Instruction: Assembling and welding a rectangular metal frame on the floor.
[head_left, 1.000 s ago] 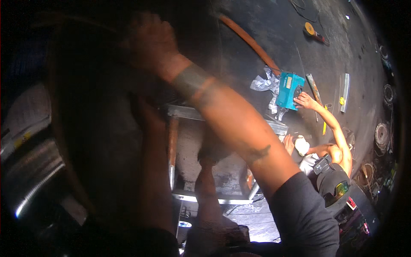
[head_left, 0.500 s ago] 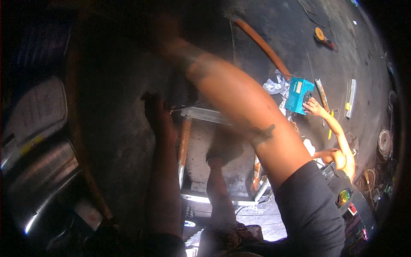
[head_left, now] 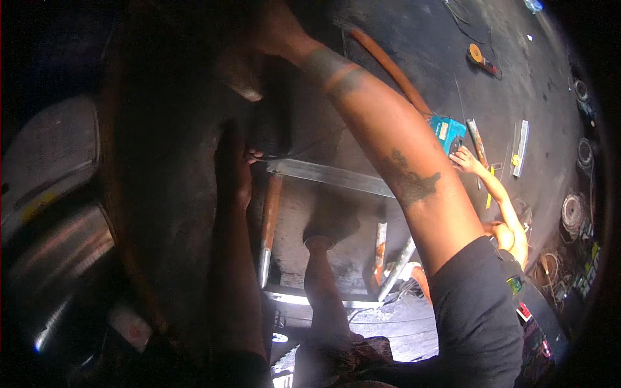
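Note:
My right arm stretches across to the upper left, where my right hand [head_left: 277, 31] fades into shadow; its fingers cannot be made out. Just below it, a pale blurred shape [head_left: 242, 81] shows in the dark, its kind unclear. My left hand [head_left: 236, 155] is mostly in shadow beside the left end of a grey metal bar [head_left: 330, 176]. Its lit fingertips look curled, and what they hold, if anything, is hidden. The bar forms the far side of a rectangular metal frame with a rusty left tube [head_left: 272, 207]. One leg [head_left: 320, 281] stands inside the frame.
At the right a co-worker's hand [head_left: 464, 158] touches a teal boxy machine [head_left: 446, 132]. A rusty strip [head_left: 391, 70], an angle grinder [head_left: 482, 59], and a metal length [head_left: 521, 149] lie on the dark floor. Shiny curved sheet metal [head_left: 61, 252] stands at the left.
My right forearm has shifted slightly right, and its hand is less blurred. The pale shape has come into sight below it. The co-worker's hand stays on the teal machine.

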Demonstrator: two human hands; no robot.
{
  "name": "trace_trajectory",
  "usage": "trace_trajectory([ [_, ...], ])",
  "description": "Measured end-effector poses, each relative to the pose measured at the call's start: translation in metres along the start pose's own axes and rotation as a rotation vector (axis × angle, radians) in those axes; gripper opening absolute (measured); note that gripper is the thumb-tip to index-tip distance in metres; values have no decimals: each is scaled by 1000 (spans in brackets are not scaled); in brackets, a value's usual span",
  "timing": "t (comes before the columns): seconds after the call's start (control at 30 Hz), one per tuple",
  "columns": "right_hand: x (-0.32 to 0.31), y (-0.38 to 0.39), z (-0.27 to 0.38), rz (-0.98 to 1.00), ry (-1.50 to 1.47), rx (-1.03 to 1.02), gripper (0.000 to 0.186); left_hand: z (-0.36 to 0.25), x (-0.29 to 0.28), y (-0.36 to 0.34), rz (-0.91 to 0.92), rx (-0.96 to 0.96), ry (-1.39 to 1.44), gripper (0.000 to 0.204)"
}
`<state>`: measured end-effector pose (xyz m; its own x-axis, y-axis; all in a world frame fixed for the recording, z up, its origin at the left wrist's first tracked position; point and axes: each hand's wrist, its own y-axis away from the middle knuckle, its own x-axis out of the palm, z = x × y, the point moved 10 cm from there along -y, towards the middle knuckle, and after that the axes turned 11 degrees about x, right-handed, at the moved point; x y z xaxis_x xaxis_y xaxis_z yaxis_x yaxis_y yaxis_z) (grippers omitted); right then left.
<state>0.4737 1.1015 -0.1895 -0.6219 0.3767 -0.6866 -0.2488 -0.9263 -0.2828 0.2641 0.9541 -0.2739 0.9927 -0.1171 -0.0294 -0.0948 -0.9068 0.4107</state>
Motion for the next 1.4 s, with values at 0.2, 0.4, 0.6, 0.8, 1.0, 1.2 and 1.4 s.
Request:
trace_trajectory([
  [0.2,18,36,29,53,5,-74,31,2,-9,-13,-26,-24,-100,39],
  [0.4,54,37,58,113,179,41,34,2,-16,-8,-82,-39,-58,37],
  [0.6,70,15,45,139,25,132,38,12,-20,-9,-124,-38,-51,39],
  [0.8,31,12,40,419,-13,78,45,6,-12,-10,-118,122,-94,40],
  [1.0,16,25,32,553,-115,244,52,2,16,-12,-3,12,-42,39],
  [1.2,37,23,43,410,-80,183,51,-3,16,-12,-59,1,407,32],
  [1.4,46,23,42,379,-79,175,50,-4,25,-20,74,15,850,36],
])
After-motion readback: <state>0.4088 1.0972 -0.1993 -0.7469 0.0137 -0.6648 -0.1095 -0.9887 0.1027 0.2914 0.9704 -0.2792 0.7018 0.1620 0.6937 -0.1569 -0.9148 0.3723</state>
